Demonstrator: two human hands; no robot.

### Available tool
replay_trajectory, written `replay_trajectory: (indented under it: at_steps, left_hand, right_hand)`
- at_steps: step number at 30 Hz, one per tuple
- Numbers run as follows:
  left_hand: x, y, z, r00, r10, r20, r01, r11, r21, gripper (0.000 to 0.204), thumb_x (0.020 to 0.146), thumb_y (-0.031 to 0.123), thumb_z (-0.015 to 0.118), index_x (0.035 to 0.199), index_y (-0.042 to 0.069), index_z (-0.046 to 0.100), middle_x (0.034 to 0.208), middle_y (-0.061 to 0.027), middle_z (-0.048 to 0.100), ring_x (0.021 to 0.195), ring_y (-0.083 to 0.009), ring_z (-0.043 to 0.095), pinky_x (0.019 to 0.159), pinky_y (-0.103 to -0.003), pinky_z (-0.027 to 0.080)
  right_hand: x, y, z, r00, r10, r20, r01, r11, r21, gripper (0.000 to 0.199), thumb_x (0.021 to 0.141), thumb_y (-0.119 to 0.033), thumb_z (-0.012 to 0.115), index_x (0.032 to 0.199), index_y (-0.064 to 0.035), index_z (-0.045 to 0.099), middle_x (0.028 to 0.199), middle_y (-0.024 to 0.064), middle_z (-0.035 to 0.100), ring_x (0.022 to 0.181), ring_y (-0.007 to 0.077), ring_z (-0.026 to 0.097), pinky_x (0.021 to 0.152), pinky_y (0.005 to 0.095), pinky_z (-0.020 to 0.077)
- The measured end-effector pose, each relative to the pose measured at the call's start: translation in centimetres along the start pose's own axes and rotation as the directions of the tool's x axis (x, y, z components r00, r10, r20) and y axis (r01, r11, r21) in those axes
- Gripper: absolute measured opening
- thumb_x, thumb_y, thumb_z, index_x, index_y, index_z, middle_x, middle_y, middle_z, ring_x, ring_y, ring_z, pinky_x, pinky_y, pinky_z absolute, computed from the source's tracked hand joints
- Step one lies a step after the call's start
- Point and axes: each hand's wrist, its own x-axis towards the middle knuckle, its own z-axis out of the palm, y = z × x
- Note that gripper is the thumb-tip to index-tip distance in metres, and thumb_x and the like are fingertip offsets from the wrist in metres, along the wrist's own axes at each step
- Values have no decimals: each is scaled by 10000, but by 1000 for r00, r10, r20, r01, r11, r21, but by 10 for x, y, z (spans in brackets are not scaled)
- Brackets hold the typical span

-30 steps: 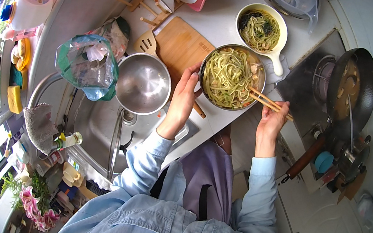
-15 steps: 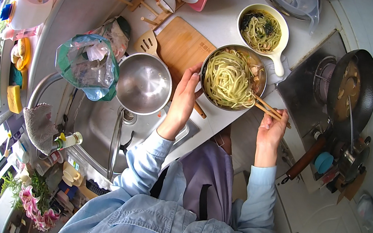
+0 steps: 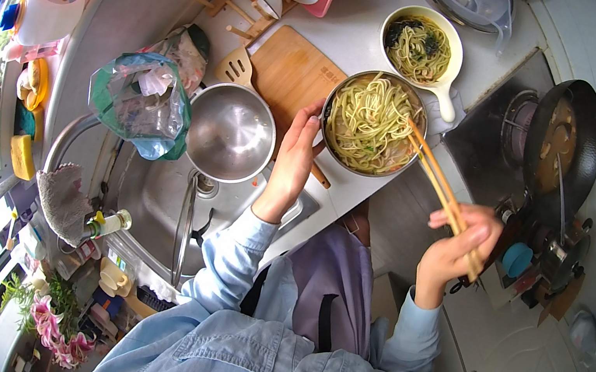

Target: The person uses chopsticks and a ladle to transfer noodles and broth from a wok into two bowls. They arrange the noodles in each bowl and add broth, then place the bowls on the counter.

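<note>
My left hand [image 3: 292, 157] grips the left side of a metal bowl [image 3: 420, 106], its fingers along the outer wall. Pale green noodles [image 3: 367, 115] in broth fill this bowl, which sits at the counter's front edge. In my right hand [image 3: 461, 245], to the right of the bowl, is a pair of wooden chopsticks [image 3: 437, 176]. Their tips reach into the noodles at the bowl's right side. Just behind stands a cream pan with a handle [image 3: 452, 54], holding more noodles with dark bits.
A wooden cutting board [image 3: 293, 75] and slotted spatula [image 3: 236, 68] lie left of the bowl. An empty steel pot [image 3: 232, 132] sits by the sink [image 3: 148, 188], near a green plastic bag [image 3: 113, 88]. At right, a black wok [image 3: 592, 148] with brown sauce and a ladle rests by the burner.
My right hand has drawn back to the right and down with the chopsticks, which now slant more steeply. The noodles have shifted and sit spread through the broth. My left hand keeps its place.
</note>
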Motion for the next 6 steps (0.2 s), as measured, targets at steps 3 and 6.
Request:
replay_trajectory:
  at_steps: [3,6]
  left_hand:
    - [1,-1,-1,1000,-3,-1,3,1000,8,481,1117,318,366,1535,85,405,1552,-95,428,1447,-224,393,1179,-443,360]
    - [1,1,-1,1000,-7,-4,7,1000,18,481,1115,318,366,1537,88,404,1553,-95,427,1447,-223,394,1179,-440,359]
  right_hand:
    - [-17,0,-17,942,-243,230,272,957,-103,283,1068,-250,521,901,-28,573,832,128,672,634,253,668,539,338,542]
    - [-14,9,-18,803,-357,477,474,868,-149,212,995,-237,648,918,-40,631,879,126,682,654,297,661,559,376,550]
